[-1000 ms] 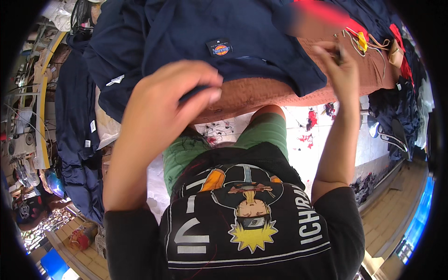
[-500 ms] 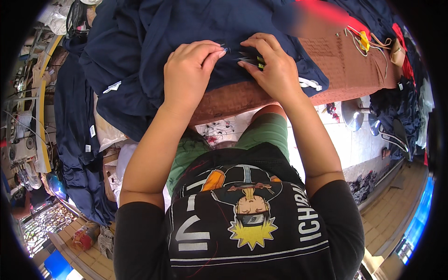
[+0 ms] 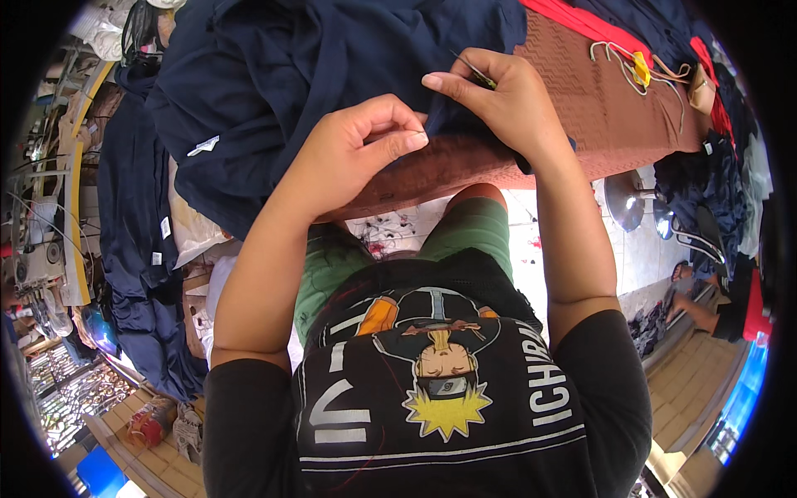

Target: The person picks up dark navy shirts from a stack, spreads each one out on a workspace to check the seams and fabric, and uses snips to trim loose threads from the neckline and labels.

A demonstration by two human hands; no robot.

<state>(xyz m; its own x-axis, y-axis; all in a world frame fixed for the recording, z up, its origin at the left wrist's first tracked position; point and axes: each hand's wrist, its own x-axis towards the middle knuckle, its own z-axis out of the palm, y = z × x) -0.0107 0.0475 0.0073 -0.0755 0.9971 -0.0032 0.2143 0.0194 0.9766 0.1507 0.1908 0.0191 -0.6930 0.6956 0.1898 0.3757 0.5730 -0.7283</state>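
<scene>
A dark navy garment (image 3: pixel 365 58) lies bunched over the brown cloth-covered table in front of me. My left hand (image 3: pixel 365 149) is closed in a pinch at its near edge, thumb against fingers, and the navy cloth rises from beside the fingertips. Farther right and higher, my right hand (image 3: pixel 498 91) is curled around small dark thread snips (image 3: pixel 475 73) with a bit of yellow-green on them. The tips of the snips point up and left, clear of the left fingers. The palm hides much of the snips.
Loose cords (image 3: pixel 618 62) with a yellow piece lie on the brown table cover (image 3: pixel 581 108) at the right, near red fabric (image 3: pixel 589 21). More navy clothing (image 3: pixel 137 249) hangs at the left. A person's bare leg (image 3: pixel 696 314) shows at the far right.
My left hand has come down and right, toward me. My right hand has risen slightly. The garment has shifted left, baring more brown cover, and a person's leg has appeared at the right.
</scene>
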